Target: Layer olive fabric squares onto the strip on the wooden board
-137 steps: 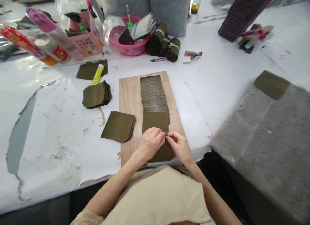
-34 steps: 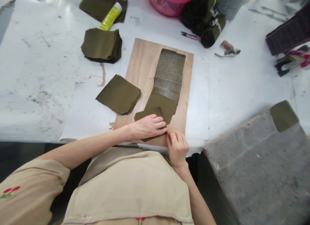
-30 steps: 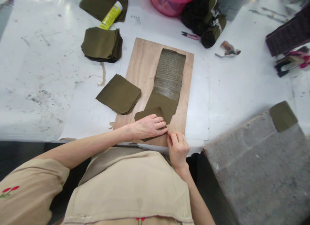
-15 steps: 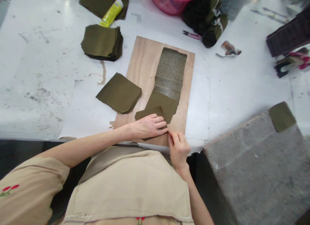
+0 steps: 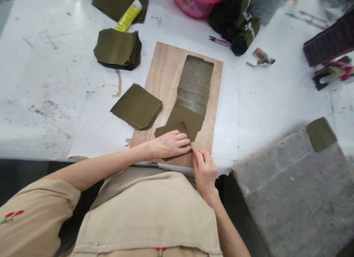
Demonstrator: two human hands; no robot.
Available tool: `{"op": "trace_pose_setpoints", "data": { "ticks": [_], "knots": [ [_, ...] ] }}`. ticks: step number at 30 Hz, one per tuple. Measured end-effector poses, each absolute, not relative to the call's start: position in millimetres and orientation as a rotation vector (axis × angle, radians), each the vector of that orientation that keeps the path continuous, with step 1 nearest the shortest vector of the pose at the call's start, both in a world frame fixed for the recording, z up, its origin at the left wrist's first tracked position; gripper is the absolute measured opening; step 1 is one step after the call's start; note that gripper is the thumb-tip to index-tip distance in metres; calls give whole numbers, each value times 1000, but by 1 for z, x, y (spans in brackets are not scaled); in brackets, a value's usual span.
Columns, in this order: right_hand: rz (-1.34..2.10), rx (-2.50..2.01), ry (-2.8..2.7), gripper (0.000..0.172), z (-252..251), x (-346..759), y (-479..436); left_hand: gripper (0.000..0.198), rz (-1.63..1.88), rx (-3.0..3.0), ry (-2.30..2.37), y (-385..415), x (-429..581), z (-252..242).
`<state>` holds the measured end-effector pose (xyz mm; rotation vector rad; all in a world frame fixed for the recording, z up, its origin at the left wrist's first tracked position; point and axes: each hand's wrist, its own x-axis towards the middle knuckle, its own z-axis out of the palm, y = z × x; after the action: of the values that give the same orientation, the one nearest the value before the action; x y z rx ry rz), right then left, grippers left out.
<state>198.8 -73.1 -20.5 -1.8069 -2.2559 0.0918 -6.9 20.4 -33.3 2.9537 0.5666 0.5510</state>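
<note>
My left hand [image 5: 173,143] lies over an olive fabric piece [image 5: 166,129] at the front of a wooden board [image 5: 163,72], its fingers stretched out and pressing the piece down. My right hand [image 5: 204,170] is closed in a pinch at that piece's right corner, close to my left fingertips. Beyond them, overlapping olive pieces [image 5: 184,117] lead up to a grey-streaked, rough-looking strip [image 5: 195,78]. Left of the hands, a neat stack of olive pieces [image 5: 136,106] rests partly on the board's left edge.
Further back are another olive stack [image 5: 117,47], a yellow glue tube [image 5: 128,15], a pink basket [image 5: 195,4], dark yarn [image 5: 240,43] and pink snips [image 5: 218,41]. At the right, a grey slab [image 5: 298,187] bears an olive piece [image 5: 321,134].
Both hands hold nearly the same pose at the same corner. The view has shifted very slightly; nothing was taken up or let go.
</note>
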Motion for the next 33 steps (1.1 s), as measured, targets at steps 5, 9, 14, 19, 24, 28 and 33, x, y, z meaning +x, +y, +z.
{"op": "trace_pose_setpoints", "data": {
  "ticks": [5, 9, 14, 19, 24, 28, 33],
  "knots": [
    [101, -1825, -2283, 33, -27, 198, -72, 16, 543, 2935, 556, 21, -8, -34],
    [84, -1793, -2301, 36, -31, 199, -75, 18, 543, 2947, 558, 21, -9, -34],
    [38, -1767, -2331, 40, -32, 201, -81, 20, 579, 2938, 555, 21, -9, -35],
    [15, -1783, -2364, 41, -32, 204, -90, 19, 553, 2918, 562, 21, -10, -34],
    [-28, -1791, -2409, 44, -30, 206, -93, 19, 570, 2936, 629, 20, -10, -35],
    [-13, -1785, -2409, 46, -29, 209, -98, 20, 586, 2938, 647, 18, -12, -35],
    [218, -1780, -2290, 37, -19, 212, -99, 20, 501, 2908, 672, 13, -17, -31]
  ]
}}
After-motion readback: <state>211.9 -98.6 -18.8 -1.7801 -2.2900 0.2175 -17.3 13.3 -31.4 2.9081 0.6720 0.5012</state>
